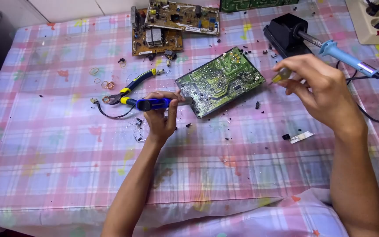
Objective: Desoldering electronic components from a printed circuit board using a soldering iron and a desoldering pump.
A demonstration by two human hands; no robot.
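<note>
A green circuit board (220, 81) lies solder side up and askew on a pink plaid tablecloth (58, 145). My left hand (161, 120) grips a blue barrel-shaped tool (152, 104) lying level, its dark tip touching the board's near left corner. My right hand (319, 90) hovers just past the board's right corner, its fingers pinched on a small yellow-handled tool (281, 75) that points toward the board. Small dark bits are scattered around the board.
A blue-handled soldering iron (345, 57) rests in a black stand (286, 33) behind my right hand, its cord trailing right. Blue-and-yellow pliers (132, 85) lie beside my left hand. Two brown circuit boards (156, 39) and a power strip (369, 19) are at the back.
</note>
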